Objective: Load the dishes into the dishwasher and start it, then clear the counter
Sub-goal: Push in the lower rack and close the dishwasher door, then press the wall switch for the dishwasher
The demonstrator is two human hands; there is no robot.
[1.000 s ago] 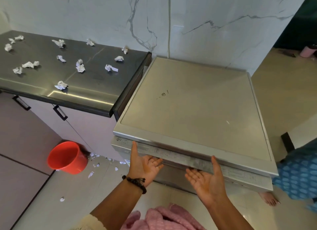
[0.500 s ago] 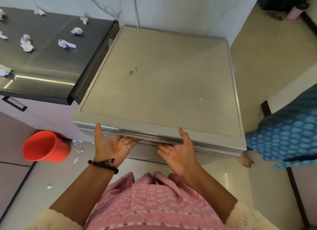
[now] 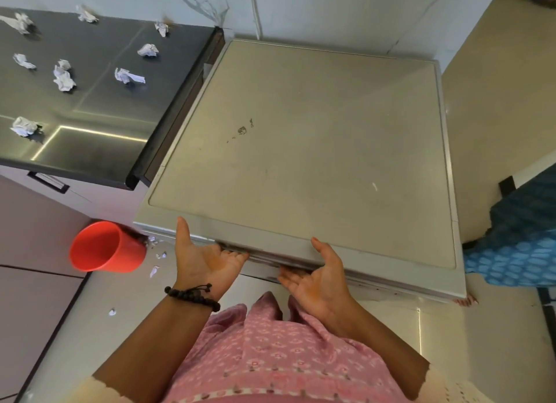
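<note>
Hands work at the front edge of the dishwasher [image 3: 301, 149], both palm-up. The left hand [image 3: 204, 258] is spread open, its thumb pressed against the front lip of the lid and its fingers curled under that lip. The right hand [image 3: 319, 279] is likewise open, thumb up on the lip, fingers reaching beneath it; neither hand closes around anything loose. A dark bead bracelet [image 3: 192, 295] circles the left wrist.

Beyond and left of the left hand lies the dark counter [image 3: 99, 107], carrying nine crumpled paper scraps [image 3: 63, 80] that I can count, one of them cut by the frame's left edge. Just left of the left hand, lower down on the floor, one red cup [image 3: 105, 247] lies on its side with a few paper bits scattered beside it.

Fingertips of both hands are hidden under the lip, so their exact contact cannot be made out. The dishwasher's door face is out of sight below its top. Right of the right hand, a second person's blue patterned garment [image 3: 517, 246] is cut off by the frame.
</note>
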